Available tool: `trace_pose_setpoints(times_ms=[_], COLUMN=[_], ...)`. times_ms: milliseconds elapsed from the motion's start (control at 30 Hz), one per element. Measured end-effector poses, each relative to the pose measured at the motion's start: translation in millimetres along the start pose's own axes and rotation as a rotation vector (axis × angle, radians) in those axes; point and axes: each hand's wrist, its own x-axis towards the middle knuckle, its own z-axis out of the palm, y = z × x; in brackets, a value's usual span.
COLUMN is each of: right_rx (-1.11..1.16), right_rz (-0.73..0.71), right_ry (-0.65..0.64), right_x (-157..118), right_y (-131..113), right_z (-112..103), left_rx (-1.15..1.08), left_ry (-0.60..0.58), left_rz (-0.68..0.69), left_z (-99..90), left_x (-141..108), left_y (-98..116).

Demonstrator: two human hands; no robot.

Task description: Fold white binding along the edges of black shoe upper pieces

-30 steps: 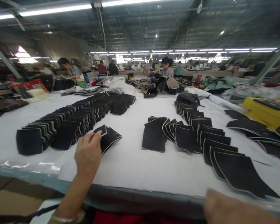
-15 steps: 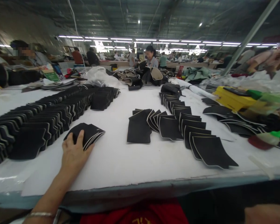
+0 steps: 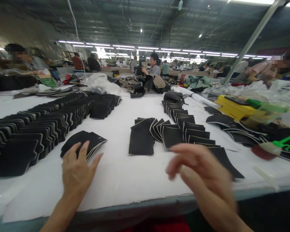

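Observation:
Fingers spread, my left hand is at the near edge of a small fanned stack of black panels with pale edges. Its fingertips overlap the stack, and I cannot tell whether they press on it. My right hand, blurred, hangs over the near side of the table with fingers bent and thumb apart, nothing visible in it. Behind it a curved row of overlapping black panels is partly hidden. At that row's left end lies a flat black panel.
Long rows of black panels stand along the left of the white table. On the right are a yellow box, a pot with a green handle and more dark pieces. A co-worker is beyond the far end.
My right hand has risen from the lower right corner to above the table. My left hand's fingers have drawn slightly back on the small stack, thumb off it. The view has tilted a little.

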Motion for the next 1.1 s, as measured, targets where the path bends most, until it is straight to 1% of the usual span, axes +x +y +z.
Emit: trace_pose_setpoints(times_ms=[33, 67, 100, 133, 167, 200, 267, 333, 367, 433, 467, 533, 567, 600, 633, 667, 733, 800, 833, 933, 1000, 1033, 1100], right_rx=[-0.092, -0.222, -0.365, -0.553, -0.613, -0.65, -0.692, -0.716, -0.715, -0.644, -0.58, -0.433, -0.367, -0.314, -0.263, -0.205, -0.072, 0.054, 0.1, 0.135, 0.097, 0.069, -0.001], right_rz=[-0.023, -0.042, -0.051, -0.057, -0.034, -0.023, -0.018, -0.035, -0.049, -0.094, -0.128, -0.192, -0.202, -0.189, -0.152, -0.098, 0.027, 0.126, 0.163, 0.219, 0.214, 0.199, 0.154], right_ry=[-0.048, -0.105, -0.16, -0.211, -0.224, -0.237, -0.237, -0.238, -0.249, -0.244, -0.206, -0.068, 0.003, 0.042, 0.028, -0.04, -0.27, -0.483, -0.557, -0.682, -0.712, -0.712, -0.708], right_x=[16.2, 31.5, 44.8, 55.2, 62.1, 65.3, 62.2, 51.9, 46.5, 39.2, 38.0, 39.9, 42.0, 44.0, 45.0, 44.5, 37.3, 22.1, 12.5, -17.7, -33.2, -38.7, -45.2], right_y=[10.0, 22.6, 36.5, 50.4, 63.0, 73.5, 86.9, 91.3, 91.3, 88.5, 85.9, 77.7, 72.1, 65.6, 58.6, 51.6, 40.2, 34.9, 34.9, 42.2, 48.5, 50.9, 53.0], right_z=[10.6, 22.2, 34.1, 45.8, 56.6, 66.1, 79.5, 83.9, 82.5, 74.1, 67.8, 54.1, 47.6, 41.9, 37.2, 33.8, 30.9, 32.4, 34.2, 41.0, 44.9, 46.5, 48.9], left_rx=[-0.135, -0.278, -0.414, -0.479, -0.512, -0.529, -0.556, -0.585, -0.601, -0.644, -0.671, -0.731, -0.775, -0.833, -0.909, -0.976, -1.059, -1.041, -1.018, -0.942, -0.887, -0.859, -0.814], left_ry=[-0.075, -0.194, -0.346, -0.443, -0.495, -0.521, -0.538, -0.533, -0.528, -0.525, -0.532, -0.571, -0.619, -0.7, -0.816, -0.936, -1.15, -1.26, -1.297, -1.426, -1.493, -1.513, -1.521], left_rz=[-0.036, -0.078, -0.14, -0.176, -0.197, -0.214, -0.237, -0.263, -0.269, -0.257, -0.238, -0.18, -0.148, -0.119, -0.104, -0.106, -0.143, -0.185, -0.206, -0.284, -0.311, -0.3, -0.237], left_z=[3.1, 8.9, 17.1, 27.2, 38.2, 49.3, 67.4, 75.0, 74.0, 62.1, 52.1, 26.5, 12.4, -1.5, -14.6, -26.2, -43.4, -52.4, -54.2, -53.4, -50.6, -49.2, -46.7], left_x=[0.1, 1.4, 3.6, 6.4, 9.5, 12.3, 16.2, 17.8, 18.1, 19.0, 19.9, 22.3, 23.2, 23.4, 22.6, 20.3, 10.5, -5.7, -15.4, -44.3, -57.2, -60.9, -62.9], left_y=[12.1, 24.5, 36.9, 48.9, 60.3, 70.7, 87.7, 98.0, 100.5, 100.8, 99.4, 95.7, 94.2, 93.1, 92.6, 92.4, 91.9, 90.1, 88.8, 85.3, 84.3, 84.0, 83.3])
